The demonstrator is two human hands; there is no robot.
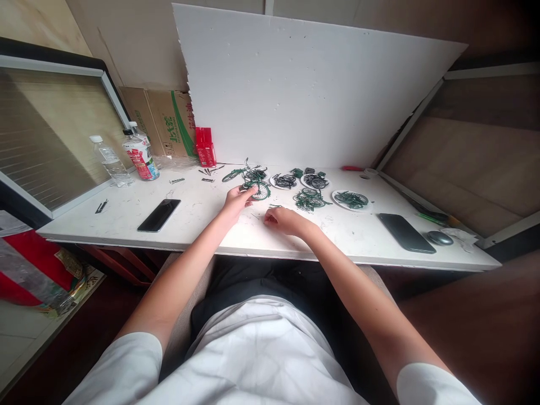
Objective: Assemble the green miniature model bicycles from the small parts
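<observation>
My left hand [238, 203] is closed on a small green model bicycle [262, 191], gripping it near one spoked wheel just above the table. The bicycle's other wheel [232, 175] points away to the left. My right hand [282, 219] rests low over the white table [211, 230], its fingers curled together; anything pinched in them is too small to make out. Beyond it lies a pile of green bicycle parts [310, 199]. Plates with dark parts [286, 180], black wheels [316, 180] and green parts [352, 199] stand behind and to the right.
A phone [159, 215] lies at the left, with bottles [141, 154] and a red box [205, 147] behind. Toward the right are a black flat device [405, 232] and a mouse [439, 238]. A white foam board [312, 90] leans along the back.
</observation>
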